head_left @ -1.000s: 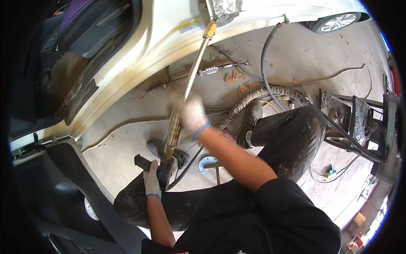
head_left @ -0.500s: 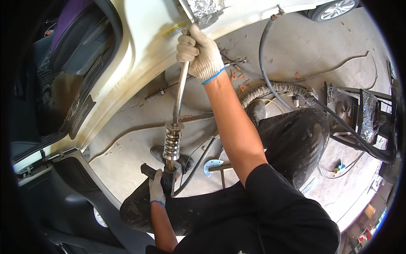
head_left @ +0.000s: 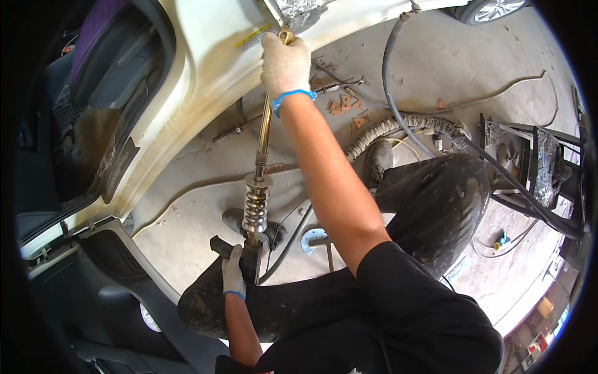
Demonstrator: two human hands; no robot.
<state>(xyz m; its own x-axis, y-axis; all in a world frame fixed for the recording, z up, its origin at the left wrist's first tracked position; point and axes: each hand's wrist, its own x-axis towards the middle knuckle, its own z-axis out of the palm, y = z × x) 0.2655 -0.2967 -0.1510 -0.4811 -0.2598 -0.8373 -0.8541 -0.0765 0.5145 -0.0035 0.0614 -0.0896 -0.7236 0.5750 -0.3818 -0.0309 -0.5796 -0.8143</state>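
Head view: a chrome slide hammer (head_left: 255,209) reaches from the person's lap toward the white car sill (head_left: 205,93), its ribbed weight at the near end. The gloved right hand (head_left: 286,65) is fisted round the far rod; the gloved left hand (head_left: 232,272) grasps the black handle (head_left: 251,262), fingertips hidden from me.

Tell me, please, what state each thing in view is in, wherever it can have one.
Left hand: closed around the black handle.
Right hand: closed around the upper part of the metal rod.
Ribbed metal cylinder: low on the rod, near the black handle.
Car door: open, its inner panel showing.
Rusty triangular pieces: scattered on the floor.
Grey hose: bent in a long curve.
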